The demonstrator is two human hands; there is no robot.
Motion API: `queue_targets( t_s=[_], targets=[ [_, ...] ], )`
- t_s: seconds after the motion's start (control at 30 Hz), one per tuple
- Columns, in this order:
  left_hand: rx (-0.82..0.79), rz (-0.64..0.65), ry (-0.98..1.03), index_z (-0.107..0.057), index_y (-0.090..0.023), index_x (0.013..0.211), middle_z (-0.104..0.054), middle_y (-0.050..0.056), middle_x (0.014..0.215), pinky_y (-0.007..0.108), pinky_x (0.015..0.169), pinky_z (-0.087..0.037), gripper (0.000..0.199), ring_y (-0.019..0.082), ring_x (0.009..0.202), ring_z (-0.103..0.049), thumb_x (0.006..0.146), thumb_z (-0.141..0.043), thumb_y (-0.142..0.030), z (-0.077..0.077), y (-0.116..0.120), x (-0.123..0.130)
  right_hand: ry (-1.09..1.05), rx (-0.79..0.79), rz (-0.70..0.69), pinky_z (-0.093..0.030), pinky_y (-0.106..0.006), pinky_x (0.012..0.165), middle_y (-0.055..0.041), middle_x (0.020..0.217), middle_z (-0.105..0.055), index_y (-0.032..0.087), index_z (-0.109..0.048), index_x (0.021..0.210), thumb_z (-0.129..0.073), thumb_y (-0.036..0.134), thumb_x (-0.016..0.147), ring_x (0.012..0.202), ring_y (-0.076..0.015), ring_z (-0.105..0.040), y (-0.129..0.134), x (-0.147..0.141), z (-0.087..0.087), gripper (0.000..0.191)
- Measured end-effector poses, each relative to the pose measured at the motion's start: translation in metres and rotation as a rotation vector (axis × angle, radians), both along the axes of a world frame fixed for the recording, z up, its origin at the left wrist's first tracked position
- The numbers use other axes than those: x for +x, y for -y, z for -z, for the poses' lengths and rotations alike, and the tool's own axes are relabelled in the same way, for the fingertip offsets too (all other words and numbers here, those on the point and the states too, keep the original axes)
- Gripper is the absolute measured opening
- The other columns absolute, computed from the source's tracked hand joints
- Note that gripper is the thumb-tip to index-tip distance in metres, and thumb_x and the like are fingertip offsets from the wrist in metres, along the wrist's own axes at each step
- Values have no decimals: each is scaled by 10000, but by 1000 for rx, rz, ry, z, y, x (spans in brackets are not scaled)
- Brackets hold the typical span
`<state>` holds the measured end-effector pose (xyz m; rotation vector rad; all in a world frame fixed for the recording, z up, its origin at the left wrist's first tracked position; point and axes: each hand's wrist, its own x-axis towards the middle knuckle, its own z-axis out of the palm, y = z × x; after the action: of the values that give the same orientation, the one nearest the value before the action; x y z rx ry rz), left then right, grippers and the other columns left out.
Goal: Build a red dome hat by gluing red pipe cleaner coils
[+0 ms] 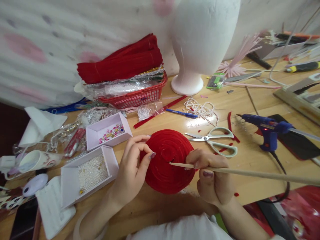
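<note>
1. Right grip is closed around a wooden stick; its tip is near the middle of the red disc.
2. Left grip bends over the disc's left side; whether it pinches something, I cannot tell.
3. Disc is between both hands, over the tabletop; its rings look already formed.
4. Pearls lie unused in their box; how much work remains, I cannot judge.

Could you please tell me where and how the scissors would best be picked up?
Probably by the pale handles, coming from the near right: the scissors lie flat, with the handles to the right and the parted blades pointing left. I'd keep clear of the blue glue gun, whose nozzle lies near the farther handle.
</note>
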<state>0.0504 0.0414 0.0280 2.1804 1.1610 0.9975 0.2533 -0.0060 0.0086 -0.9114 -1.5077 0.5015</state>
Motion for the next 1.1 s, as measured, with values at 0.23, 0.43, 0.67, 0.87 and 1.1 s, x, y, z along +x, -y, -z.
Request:
queue_targets(
  t_s=[0.23, 0.43, 0.67, 0.87, 1.1],
  targets=[
    [108, -193, 349, -616, -190, 782, -763, -18, 794, 287, 671, -644, 155, 151, 745, -754, 833, -698, -69, -11, -5, -13, -44, 19, -22, -470, -285, 557, 2, 698, -551, 217, -527, 898, -393, 290, 1022, 618, -155, -580, 1, 1, 2, 197],
    [221, -261, 315, -634, -208, 718, -779, -41, 753, 287, 516, -633, 199, 172, 628, -753, 743, -799, -100, -13, 9, -32, 41, -31, -14, -459, -273, 546, -7, 697, -579, 216, -518, 849, -380, 301, 1023, 603, -147, -575, 2, 4, -2, 237],
    [269, -40, 351, -622, -199, 861, -771, -66, 695, 206, 505, -594, 283, 110, 500, -690, 710, -823, -70, -10, 19, -40, 23, -22, -1, -469, -294, 614, -14, 800, -598, 235, -511, 1024, -407, 206, 1009, 681, -156, -570, 8, 0, 6, 109],
    [60, -33, 201, -634, -212, 1045, -674, -45, 687, 167, 488, -514, 162, 84, 552, -650, 928, -565, -123, -11, 20, -37, 35, -39, 47, -478, -304, 672, -4, 813, -580, 234, -523, 1017, -393, 201, 1023, 729, -151, -572, 13, 2, 5, 134],
    [374, 162, 8, -634, -207, 818, -638, -84, 610, 344, 862, -477, 108, 76, 520, -547, 908, -660, -152, -4, 11, -13, -81, -6, 162, -485, -336, 700, 9, 788, -575, 237, -522, 1043, -371, 202, 1037, 730, -156, -581, 11, 5, 2, 155]
  ],
)
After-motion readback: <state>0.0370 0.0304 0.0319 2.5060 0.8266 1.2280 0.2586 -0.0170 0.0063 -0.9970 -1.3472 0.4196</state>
